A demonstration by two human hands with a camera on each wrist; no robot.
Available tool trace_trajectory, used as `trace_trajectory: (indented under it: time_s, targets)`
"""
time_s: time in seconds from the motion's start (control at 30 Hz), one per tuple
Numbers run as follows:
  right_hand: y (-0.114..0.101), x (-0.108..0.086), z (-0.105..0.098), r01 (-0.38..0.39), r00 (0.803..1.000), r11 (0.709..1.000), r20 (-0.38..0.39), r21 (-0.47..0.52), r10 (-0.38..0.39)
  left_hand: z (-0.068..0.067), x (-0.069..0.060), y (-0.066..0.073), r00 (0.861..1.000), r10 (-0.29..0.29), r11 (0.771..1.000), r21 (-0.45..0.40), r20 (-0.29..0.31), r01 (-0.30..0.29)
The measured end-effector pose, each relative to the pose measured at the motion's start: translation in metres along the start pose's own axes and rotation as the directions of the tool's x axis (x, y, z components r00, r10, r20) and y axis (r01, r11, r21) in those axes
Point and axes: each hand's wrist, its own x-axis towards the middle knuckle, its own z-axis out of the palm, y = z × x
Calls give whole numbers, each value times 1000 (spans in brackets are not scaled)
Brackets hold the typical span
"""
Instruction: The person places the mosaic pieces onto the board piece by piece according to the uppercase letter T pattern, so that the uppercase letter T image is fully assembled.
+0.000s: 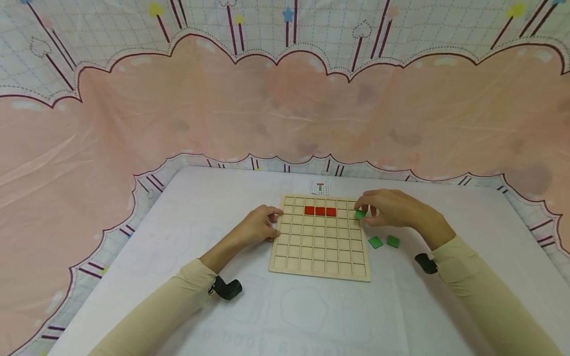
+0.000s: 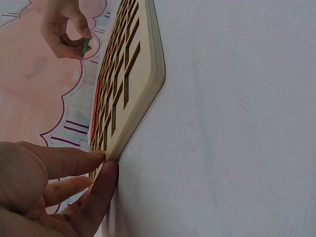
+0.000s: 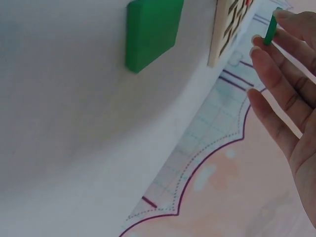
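Observation:
A pale wooden grid board [image 1: 319, 254] lies on the table, with three red square tiles [image 1: 320, 211] side by side in a row near its far edge. My left hand [image 1: 260, 223] holds the board's left edge between thumb and fingers; the fingertips [image 2: 101, 157] touch the rim in the left wrist view. Over the board's right edge, my right hand [image 1: 388, 207] pinches a green square tile [image 1: 359, 214] between thumb and fingers. That tile is seen edge-on in the right wrist view, raised off the surface. Two more green tiles [image 1: 375, 242] lie right of the board.
A small printed grid card [image 1: 320, 188] lies just beyond the board's far edge. White cloth covers the table [image 1: 200, 316], and a patterned pink curtain [image 1: 267, 109] hangs behind it. Each wrist carries a black camera mount [image 1: 227, 288].

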Motion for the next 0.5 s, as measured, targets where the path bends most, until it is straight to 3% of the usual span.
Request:
trace_trajectory:
  time_s: [0.5]
  targets:
    - [-14, 17, 2, 9, 999, 1000, 30, 28, -10, 0, 0, 0, 1000, -11, 1000, 28, -1, 11]
